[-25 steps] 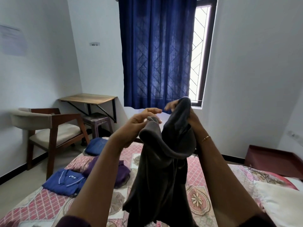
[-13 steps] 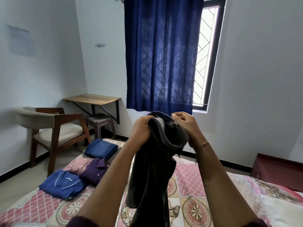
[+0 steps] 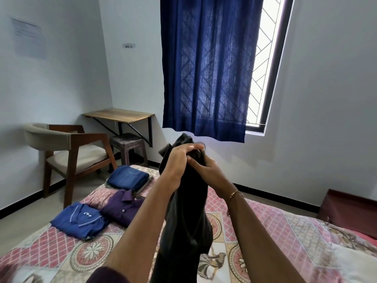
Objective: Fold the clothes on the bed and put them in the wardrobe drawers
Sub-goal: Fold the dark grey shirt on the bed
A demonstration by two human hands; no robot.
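Both raised over patterned bed (image 3: 275,225): left hand (image 3: 177,162) and right hand (image 3: 208,172) pinching top of dark garment (image 3: 185,217), hanging, blocking mid-bed; beyond left, folded blue polo (image 3: 80,219), purple shirt (image 3: 122,209), blue jeans (image 3: 128,177); farther, chair (image 3: 67,152), curtain (image 3: 208,66)

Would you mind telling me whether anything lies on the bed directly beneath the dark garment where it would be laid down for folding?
Nothing visible does. The dark garment hangs from both hands over bare bedspread; the folded clothes, nearest the purple shirt, lie apart to its left.
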